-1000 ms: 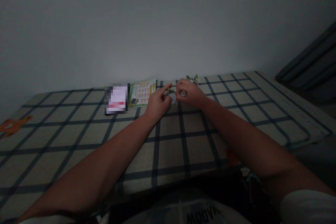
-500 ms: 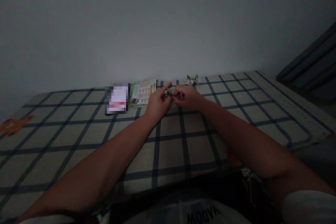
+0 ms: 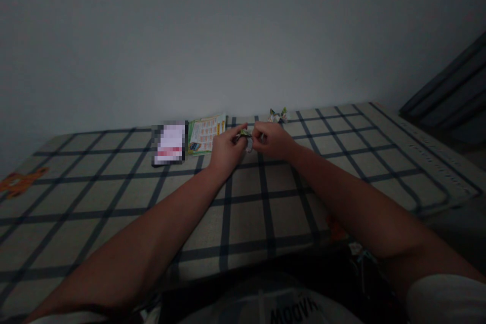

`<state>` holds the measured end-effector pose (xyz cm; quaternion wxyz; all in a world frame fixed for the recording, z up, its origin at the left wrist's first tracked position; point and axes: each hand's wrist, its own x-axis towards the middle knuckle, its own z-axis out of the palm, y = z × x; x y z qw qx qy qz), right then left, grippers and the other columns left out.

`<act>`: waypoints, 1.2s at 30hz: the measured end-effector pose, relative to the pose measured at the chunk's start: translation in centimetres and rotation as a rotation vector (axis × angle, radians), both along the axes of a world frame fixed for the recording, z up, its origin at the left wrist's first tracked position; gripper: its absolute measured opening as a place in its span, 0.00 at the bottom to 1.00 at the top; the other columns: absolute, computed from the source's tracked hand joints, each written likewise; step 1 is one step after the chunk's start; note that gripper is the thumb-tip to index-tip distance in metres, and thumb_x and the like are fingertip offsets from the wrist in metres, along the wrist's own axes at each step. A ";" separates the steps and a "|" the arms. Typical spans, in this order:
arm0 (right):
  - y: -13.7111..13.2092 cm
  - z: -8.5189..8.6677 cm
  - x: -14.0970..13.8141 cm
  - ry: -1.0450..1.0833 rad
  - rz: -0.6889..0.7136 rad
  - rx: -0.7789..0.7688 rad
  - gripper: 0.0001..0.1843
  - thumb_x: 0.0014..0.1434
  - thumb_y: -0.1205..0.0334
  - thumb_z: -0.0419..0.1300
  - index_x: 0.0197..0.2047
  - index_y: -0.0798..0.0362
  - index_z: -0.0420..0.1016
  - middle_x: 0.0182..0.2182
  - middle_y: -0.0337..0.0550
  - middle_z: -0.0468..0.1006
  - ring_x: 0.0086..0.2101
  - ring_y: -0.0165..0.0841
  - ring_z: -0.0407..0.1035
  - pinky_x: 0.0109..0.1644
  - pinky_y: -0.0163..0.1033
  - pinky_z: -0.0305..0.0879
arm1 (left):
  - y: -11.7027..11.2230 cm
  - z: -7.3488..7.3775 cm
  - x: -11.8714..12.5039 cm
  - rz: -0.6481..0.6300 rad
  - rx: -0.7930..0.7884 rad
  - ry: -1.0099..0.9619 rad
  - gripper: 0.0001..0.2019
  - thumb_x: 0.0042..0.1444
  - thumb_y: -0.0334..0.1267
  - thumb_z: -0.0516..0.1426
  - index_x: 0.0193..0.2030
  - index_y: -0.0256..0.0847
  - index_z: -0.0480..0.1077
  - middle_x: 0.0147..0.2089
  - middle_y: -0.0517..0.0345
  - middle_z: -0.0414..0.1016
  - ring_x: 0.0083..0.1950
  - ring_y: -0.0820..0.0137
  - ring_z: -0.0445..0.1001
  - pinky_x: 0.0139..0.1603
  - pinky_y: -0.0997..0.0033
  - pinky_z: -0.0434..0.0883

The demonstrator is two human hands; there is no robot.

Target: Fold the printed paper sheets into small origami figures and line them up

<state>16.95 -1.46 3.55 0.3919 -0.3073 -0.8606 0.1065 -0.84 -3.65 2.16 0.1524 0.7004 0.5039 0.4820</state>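
Left hand (image 3: 227, 148): my fingers pinch the small folded paper piece (image 3: 247, 139).
Right hand (image 3: 272, 140): I pinch its other side.
Leaflet (image 3: 205, 134): just left, on the checked bedsheet (image 3: 266, 197).

Checked cloth (image 3: 114, 187), printed leaflet (image 3: 205, 134), folded paper shapes (image 3: 278, 115)

- Both forearms bare, left hand (image 3: 225, 149) and right hand (image 3: 274, 140) ungloved
- Short pale sleeve ends at each upper arm
- Light shirt with dark printed lettering across the chest

Dim room; plain grey wall (image 3: 243, 35); checked bedsheet (image 3: 114, 192); dark slatted furniture (image 3: 451, 96) right.
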 end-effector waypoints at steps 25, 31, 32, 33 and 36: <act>-0.8 -0.3 -0.8 -0.023 -0.152 -0.084 0.11 0.55 0.63 0.54 0.44 0.50 0.64 0.22 0.31 0.65 0.24 0.30 0.59 0.31 0.37 0.48 | 0.6 -0.6 0.0 -0.037 0.121 -0.077 0.17 0.53 0.27 0.62 0.49 0.43 0.81 0.49 0.50 0.83 0.48 0.62 0.80 0.49 0.60 0.75; -0.3 -0.4 -0.3 0.007 -0.208 -0.032 0.19 0.54 0.64 0.57 0.51 0.52 0.68 0.27 0.34 0.71 0.27 0.32 0.64 0.34 0.37 0.55 | 0.3 -0.6 0.2 -0.144 0.128 -0.077 0.25 0.52 0.28 0.61 0.58 0.44 0.76 0.57 0.49 0.78 0.52 0.63 0.78 0.52 0.62 0.76; -0.1 -0.4 -0.1 0.022 -0.210 -0.006 0.19 0.54 0.65 0.58 0.50 0.52 0.69 0.29 0.36 0.73 0.30 0.33 0.66 0.36 0.37 0.57 | 0.2 -0.7 0.3 -0.199 0.110 -0.094 0.27 0.53 0.30 0.61 0.61 0.44 0.73 0.60 0.48 0.76 0.52 0.64 0.78 0.52 0.63 0.76; 0.2 -0.3 0.1 0.039 -0.204 0.032 0.18 0.55 0.67 0.56 0.50 0.52 0.70 0.33 0.39 0.76 0.33 0.34 0.69 0.39 0.38 0.60 | 0.2 -0.8 0.3 -0.265 0.088 -0.118 0.29 0.53 0.32 0.62 0.64 0.45 0.71 0.62 0.47 0.73 0.52 0.65 0.78 0.51 0.64 0.77; 0.9 -0.4 0.8 0.055 -0.143 0.149 0.15 0.56 0.72 0.54 0.45 0.54 0.74 0.42 0.48 0.79 0.44 0.37 0.71 0.50 0.41 0.63 | 0.4 -1.1 0.2 -0.389 0.039 -0.221 0.27 0.57 0.39 0.62 0.65 0.46 0.70 0.65 0.47 0.71 0.57 0.64 0.76 0.56 0.62 0.76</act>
